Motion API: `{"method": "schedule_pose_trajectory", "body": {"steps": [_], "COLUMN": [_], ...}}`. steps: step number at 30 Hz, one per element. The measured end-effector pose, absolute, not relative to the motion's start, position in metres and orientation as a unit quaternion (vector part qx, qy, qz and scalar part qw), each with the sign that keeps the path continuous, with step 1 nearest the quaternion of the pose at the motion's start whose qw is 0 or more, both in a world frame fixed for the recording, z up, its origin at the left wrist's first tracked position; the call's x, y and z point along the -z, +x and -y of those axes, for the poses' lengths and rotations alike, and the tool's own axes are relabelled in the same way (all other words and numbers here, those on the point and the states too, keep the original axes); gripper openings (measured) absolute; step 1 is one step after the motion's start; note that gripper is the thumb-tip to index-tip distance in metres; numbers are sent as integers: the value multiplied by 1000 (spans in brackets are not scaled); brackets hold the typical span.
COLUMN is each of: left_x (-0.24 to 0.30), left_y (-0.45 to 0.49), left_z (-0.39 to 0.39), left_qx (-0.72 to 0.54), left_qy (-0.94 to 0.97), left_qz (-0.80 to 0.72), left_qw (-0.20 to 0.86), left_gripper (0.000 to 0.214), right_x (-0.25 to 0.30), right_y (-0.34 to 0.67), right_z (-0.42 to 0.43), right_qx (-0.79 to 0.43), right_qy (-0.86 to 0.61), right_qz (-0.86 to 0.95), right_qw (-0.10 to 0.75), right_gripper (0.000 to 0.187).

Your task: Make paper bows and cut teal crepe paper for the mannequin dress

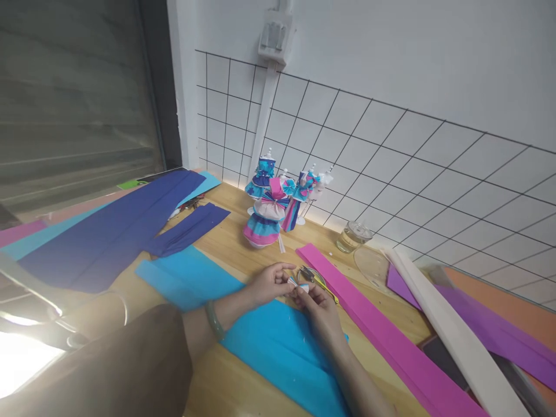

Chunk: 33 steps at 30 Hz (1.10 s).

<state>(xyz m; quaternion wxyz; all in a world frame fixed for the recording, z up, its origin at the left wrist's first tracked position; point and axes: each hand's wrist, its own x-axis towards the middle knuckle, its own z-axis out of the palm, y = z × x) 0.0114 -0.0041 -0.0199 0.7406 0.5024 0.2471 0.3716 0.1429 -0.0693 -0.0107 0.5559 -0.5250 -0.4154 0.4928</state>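
1. Table (234,220): smooth wood, faint sheen, grain showing.
2. Blue strip (278,341) and pink strip (382,330): matt, paper-like, lightly creased.
3. Small dresses (263,229): matt, gathered; paper or thin cloth, unclear which.
4. Cup (355,237): clear, glossy; glass or plastic, unclear.
5. Bangle (214,321): smooth, polished, stone-like.
6. Sleeve (143,359): dull cloth.
7. Wall (391,46): smooth, matt.

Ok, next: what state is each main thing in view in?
Small striped piece: gathered, held up
Left hand: pinching that piece
Right hand: pinching that piece
Light blue sheet: spread out, wrinkled
Pink strip: laid out long
Pale strip: lying across purple strip
Dark blue sheet: spread out, creased
Miniature dresses: upright
Glass cup: upright, yellowish liquid inside
Yellow-handled tool: lying down, partly hidden
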Motion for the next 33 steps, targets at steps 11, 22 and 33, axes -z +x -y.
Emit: {"method": "schedule_pose_trajectory", "body": {"steps": [11,22,33], "left_x": [24,21,25], "left_y": [0,-21,-26], "left_z": [-19,-49,-62], "left_qx": [-513,-549,-565], "left_qy": [247,81,72], "left_qz": [-256,-239,-190], "left_qw": [781,797,799], "left_gripper": [27,23,11], "right_x": [21,9,-52], "right_y": [152,151,129], "right_z": [67,68,42], "right_qx": [-480,-500,-488], "right_qy": [-545,-553,-564], "right_qz": [382,395,503], "right_qw": [571,537,438], "right_gripper": [24,24,30]}}
